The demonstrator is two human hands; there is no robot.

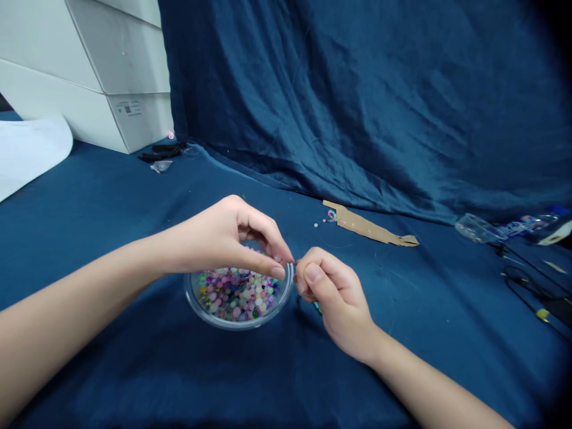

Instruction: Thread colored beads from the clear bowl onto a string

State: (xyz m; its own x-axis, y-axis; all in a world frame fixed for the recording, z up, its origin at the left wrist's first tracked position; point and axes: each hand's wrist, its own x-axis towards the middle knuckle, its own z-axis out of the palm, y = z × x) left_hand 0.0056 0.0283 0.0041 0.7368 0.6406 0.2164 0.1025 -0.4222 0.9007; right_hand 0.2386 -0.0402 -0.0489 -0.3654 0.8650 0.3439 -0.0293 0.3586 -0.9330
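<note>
With the left hand [230, 235] over a round, clear plastic bowl [239, 326] of small multicoloured beads [236, 297], holding thumb and index fingertip close together. With the right hand [335, 298] beside the bowl's rim, pressing thumb onto tightly curled fingers. Cannot tell whether gripping anything in either. Can see a torn brown cardboard strip [369, 228] farther back.

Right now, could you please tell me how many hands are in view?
2: the left hand over the bowl of beads, and the right hand beside the bowl.
</note>
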